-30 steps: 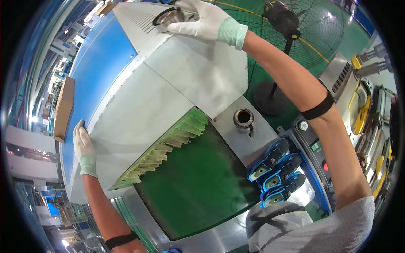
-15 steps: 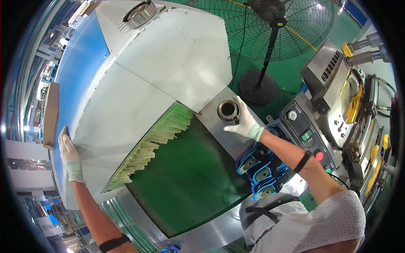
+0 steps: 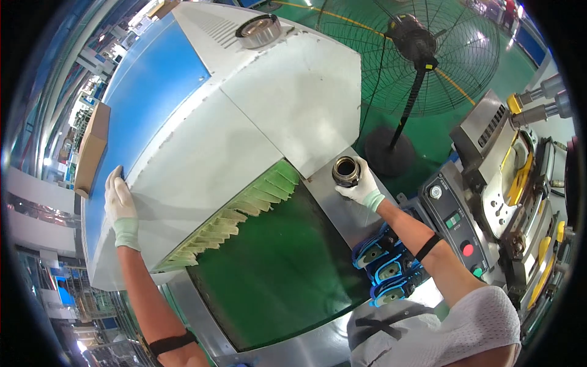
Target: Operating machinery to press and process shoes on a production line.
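My right hand (image 3: 365, 188), in a pale glove, is wrapped round a round, open-topped dark metal cup (image 3: 346, 170). The cup stands upright at the steel ledge (image 3: 339, 202); whether it touches the metal is hidden. At the far left, my gloved left hand (image 3: 119, 199) lies with fingers stretched out against the large white machine cover (image 3: 195, 159), beside its blue panel (image 3: 156, 67). It holds nothing. Between my hands, a fringe of overlapping pale green strips (image 3: 235, 220) hangs from the cover's opening.
Several blue-rimmed shoe-shaped pieces (image 3: 386, 272) sit below my right forearm. A control box (image 3: 452, 214) with buttons and a machine with yellow parts (image 3: 520, 177) stand at the right. A caged floor fan (image 3: 416, 46) is behind. A tape roll (image 3: 260, 32) lies on the cover.
My right hand has closed round the cup, its thumb and fingers having been more spread before. My left hand stays on the cover. The whole view has shifted, moving the scene rightward and down.
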A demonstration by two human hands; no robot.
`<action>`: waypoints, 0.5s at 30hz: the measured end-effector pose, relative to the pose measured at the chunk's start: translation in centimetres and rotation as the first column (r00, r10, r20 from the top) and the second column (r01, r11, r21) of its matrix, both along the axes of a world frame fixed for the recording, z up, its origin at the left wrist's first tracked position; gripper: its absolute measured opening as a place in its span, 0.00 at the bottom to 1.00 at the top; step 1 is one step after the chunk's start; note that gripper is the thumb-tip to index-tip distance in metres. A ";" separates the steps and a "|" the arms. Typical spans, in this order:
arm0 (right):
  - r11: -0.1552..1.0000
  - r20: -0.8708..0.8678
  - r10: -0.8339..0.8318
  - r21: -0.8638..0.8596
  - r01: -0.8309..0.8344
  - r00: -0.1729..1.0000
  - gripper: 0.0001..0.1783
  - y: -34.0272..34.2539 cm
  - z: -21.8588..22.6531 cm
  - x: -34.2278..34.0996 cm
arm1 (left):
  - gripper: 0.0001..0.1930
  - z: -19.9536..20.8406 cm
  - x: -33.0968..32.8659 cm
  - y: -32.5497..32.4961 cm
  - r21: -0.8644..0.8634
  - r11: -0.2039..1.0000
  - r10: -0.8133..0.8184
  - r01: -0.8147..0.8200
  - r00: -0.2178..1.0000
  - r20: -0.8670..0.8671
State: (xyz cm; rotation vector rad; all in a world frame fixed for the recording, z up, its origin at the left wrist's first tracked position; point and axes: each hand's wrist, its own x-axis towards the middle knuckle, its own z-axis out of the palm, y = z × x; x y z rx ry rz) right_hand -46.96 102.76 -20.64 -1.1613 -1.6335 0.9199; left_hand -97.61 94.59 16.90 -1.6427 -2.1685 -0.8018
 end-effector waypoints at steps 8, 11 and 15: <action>0.999 -0.102 0.034 -0.001 -0.035 0.994 0.54 -0.8 9.8 2.8 | 0.26 -0.6 1.7 1.0 0.019 1.000 -0.015 0.015 0.999 -0.044; 0.978 -0.107 0.110 0.190 -0.088 0.988 0.52 0.0 18.6 2.7 | 0.25 0.7 1.2 -0.9 0.022 0.998 0.054 -0.052 0.994 -0.093; 0.919 0.039 0.091 0.381 -0.099 0.995 0.50 2.9 31.0 3.8 | 0.25 0.6 1.9 -0.8 0.037 0.994 0.105 -0.102 0.989 -0.107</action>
